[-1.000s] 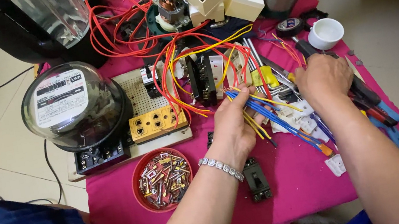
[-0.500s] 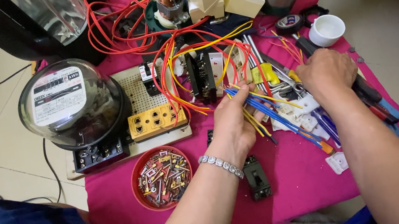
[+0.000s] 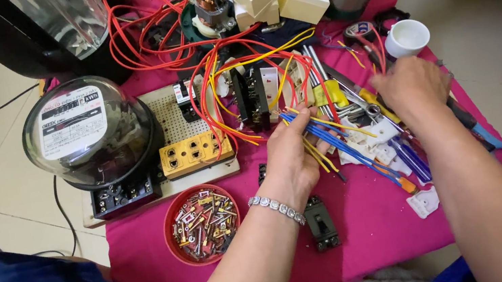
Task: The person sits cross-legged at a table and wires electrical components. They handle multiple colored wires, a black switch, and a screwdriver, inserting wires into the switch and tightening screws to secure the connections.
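2 hands (image 3: 294, 154) crowd wires (image 3: 326, 138); bare pink cloth (image 3: 375, 222) lies near its front edge.

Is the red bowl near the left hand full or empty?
Nearly full. The red bowl holds a heap of screws and small metal parts covering its bottom, just left of the left hand, which grips blue and yellow wires.

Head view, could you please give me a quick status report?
Left hand gripping blue and yellow wires. Right hand down among hand tools. Red screw bowl beside left wrist.
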